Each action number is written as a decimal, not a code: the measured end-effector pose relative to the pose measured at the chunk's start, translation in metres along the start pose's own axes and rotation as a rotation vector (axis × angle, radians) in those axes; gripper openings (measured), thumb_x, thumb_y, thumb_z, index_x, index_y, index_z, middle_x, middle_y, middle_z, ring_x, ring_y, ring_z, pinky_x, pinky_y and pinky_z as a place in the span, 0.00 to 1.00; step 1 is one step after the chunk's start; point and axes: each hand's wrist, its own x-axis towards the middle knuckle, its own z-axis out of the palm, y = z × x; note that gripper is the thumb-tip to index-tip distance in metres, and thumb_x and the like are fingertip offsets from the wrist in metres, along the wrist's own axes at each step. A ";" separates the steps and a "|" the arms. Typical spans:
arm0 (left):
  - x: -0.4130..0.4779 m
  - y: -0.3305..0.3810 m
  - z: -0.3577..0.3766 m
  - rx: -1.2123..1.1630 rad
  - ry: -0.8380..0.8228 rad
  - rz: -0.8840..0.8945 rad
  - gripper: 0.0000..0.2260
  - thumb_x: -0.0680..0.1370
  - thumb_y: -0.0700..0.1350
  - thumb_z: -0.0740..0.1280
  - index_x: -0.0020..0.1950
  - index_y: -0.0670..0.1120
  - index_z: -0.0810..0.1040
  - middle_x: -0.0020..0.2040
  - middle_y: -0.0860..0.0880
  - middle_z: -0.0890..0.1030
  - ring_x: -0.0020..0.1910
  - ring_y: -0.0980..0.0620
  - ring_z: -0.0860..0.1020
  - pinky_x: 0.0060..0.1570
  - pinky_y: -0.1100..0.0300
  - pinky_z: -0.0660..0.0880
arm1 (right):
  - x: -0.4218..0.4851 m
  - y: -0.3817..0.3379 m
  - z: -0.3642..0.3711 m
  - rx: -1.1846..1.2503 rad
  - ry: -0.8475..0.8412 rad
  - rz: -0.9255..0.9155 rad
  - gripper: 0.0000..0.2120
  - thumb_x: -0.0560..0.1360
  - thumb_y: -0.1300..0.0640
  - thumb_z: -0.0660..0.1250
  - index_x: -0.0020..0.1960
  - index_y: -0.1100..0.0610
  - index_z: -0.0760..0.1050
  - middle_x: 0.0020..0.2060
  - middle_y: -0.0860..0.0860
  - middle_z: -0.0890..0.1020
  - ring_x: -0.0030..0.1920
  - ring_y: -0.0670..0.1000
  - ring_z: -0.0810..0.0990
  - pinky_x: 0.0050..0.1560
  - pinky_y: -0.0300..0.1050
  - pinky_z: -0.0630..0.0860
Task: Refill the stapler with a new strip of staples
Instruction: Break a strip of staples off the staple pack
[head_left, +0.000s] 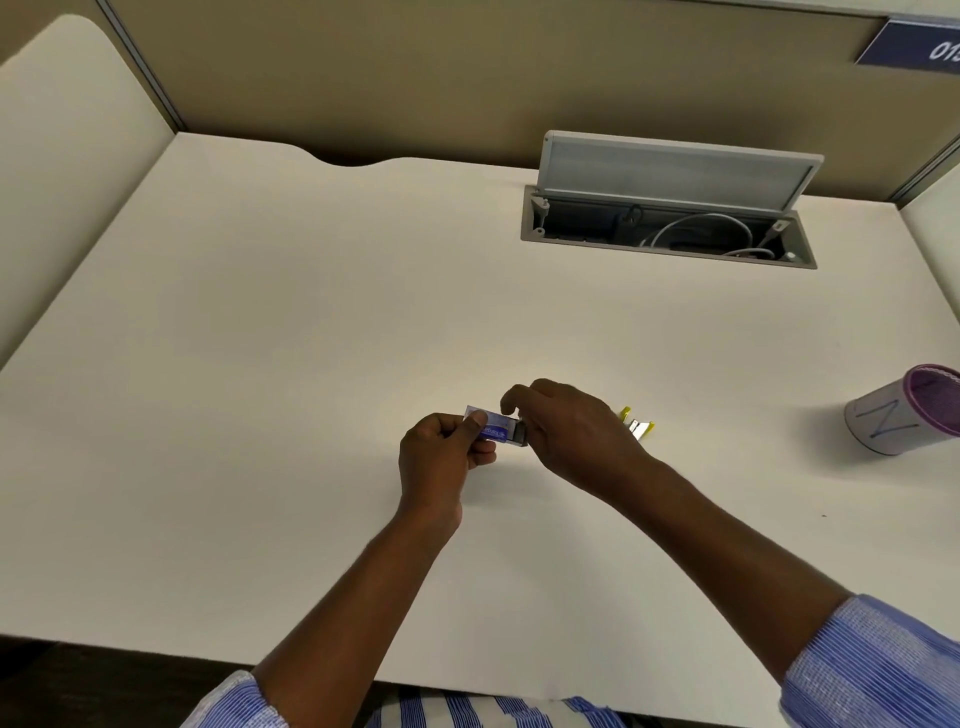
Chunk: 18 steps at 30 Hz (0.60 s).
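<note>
Two hands at the desk's six o'clock: left hand (441, 457) pinches a staple box (496, 427), right hand (566, 431) fingers pinch its open end, probably extracting a strip; yellow stapler (638, 422) lies at three o'clock.

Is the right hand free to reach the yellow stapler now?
Probably not yet: the right hand is busy at the staple box held by the left hand; the stapler lies just behind it, unobstructed.
</note>
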 end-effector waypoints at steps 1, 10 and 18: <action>0.000 0.000 0.001 -0.002 -0.001 -0.003 0.07 0.78 0.43 0.73 0.42 0.41 0.81 0.36 0.43 0.85 0.33 0.48 0.83 0.40 0.55 0.83 | 0.000 0.000 -0.001 0.018 0.002 -0.018 0.13 0.78 0.64 0.62 0.59 0.54 0.77 0.47 0.52 0.79 0.44 0.58 0.77 0.40 0.53 0.76; 0.001 -0.002 0.003 -0.043 -0.008 -0.049 0.08 0.78 0.43 0.73 0.43 0.40 0.81 0.35 0.44 0.86 0.32 0.49 0.84 0.39 0.56 0.84 | -0.002 0.009 0.003 0.154 0.119 -0.033 0.10 0.73 0.69 0.64 0.47 0.60 0.81 0.42 0.54 0.82 0.40 0.57 0.78 0.41 0.51 0.75; 0.001 -0.001 0.006 -0.088 -0.004 -0.051 0.10 0.78 0.42 0.73 0.50 0.35 0.79 0.41 0.38 0.86 0.33 0.47 0.83 0.43 0.51 0.84 | -0.004 0.017 0.015 0.832 0.266 0.533 0.06 0.75 0.62 0.66 0.42 0.56 0.81 0.37 0.51 0.86 0.38 0.52 0.85 0.42 0.48 0.82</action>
